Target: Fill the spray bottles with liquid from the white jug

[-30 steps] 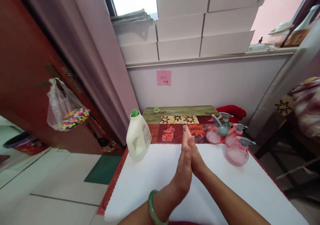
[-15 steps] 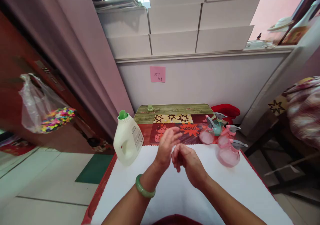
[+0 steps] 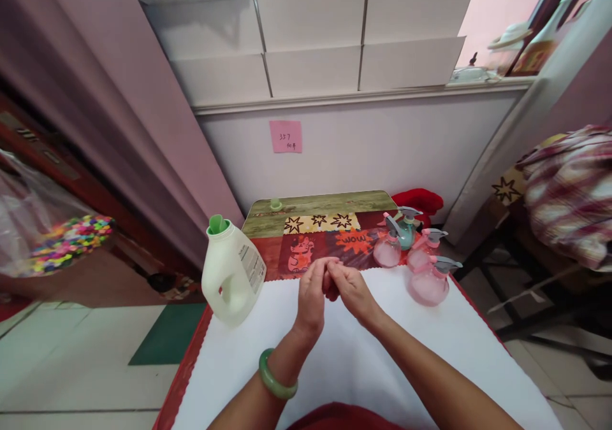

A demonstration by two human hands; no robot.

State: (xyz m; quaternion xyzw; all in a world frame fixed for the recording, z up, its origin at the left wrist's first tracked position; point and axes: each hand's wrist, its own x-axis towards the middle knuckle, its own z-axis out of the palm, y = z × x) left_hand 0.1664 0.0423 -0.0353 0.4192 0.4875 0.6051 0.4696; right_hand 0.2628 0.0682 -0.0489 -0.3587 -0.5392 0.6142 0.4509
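My left hand (image 3: pixel 312 299) and my right hand (image 3: pixel 352 292) meet above the white cloth (image 3: pixel 354 366). The left one is closed against the right, its fingertips bent over toward the right thumb. My right fingers are curled inward, and whatever may lie between the palms is hidden. A green bangle (image 3: pixel 276 376) circles my left wrist. Left of my hands stands a cream handled jug (image 3: pixel 234 277) with a green spout. To their right are several round spray bottles, including a pink one (image 3: pixel 428 283) and a teal one (image 3: pixel 406 232).
A small green cap (image 3: pixel 276 204) sits at the table's far edge. White boxes (image 3: pixel 310 22) are stacked on the ledge behind. At far left hangs a clear bag of colourful pieces (image 3: pixel 71 242). Plaid fabric (image 3: pixel 574 194) rests on a dark stool at right.
My hands, apart half a second ago, now touch. The left fingers, spread earlier, have bent over the right hand. The camera view has shifted a little.
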